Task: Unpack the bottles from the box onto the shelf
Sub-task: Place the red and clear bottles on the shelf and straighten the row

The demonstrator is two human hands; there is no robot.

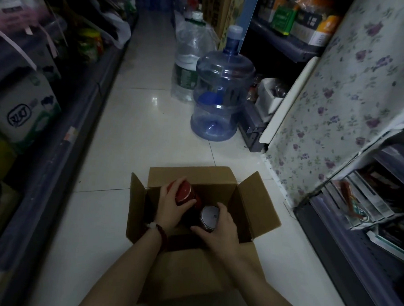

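An open cardboard box (252, 200) sits on the white tiled floor in front of me, flaps spread out. Inside it, my left hand (171, 208) grips a red bottle (185, 194) near its top, at the box's far left. Just right of it, my right hand (219, 231) wraps around a bottle with a silver lid (209, 217). Both bottles are inside the box's opening. The box's dark interior hides whatever else it holds. A shelf (353, 245) with packaged goods runs along the right.
A large blue water jug (221, 96) and a clear plastic water bottle (190, 61) stand on the floor ahead. A floral cloth (335, 111) hangs over the right shelving. Stocked shelves (26, 101) line the left side of the narrow aisle.
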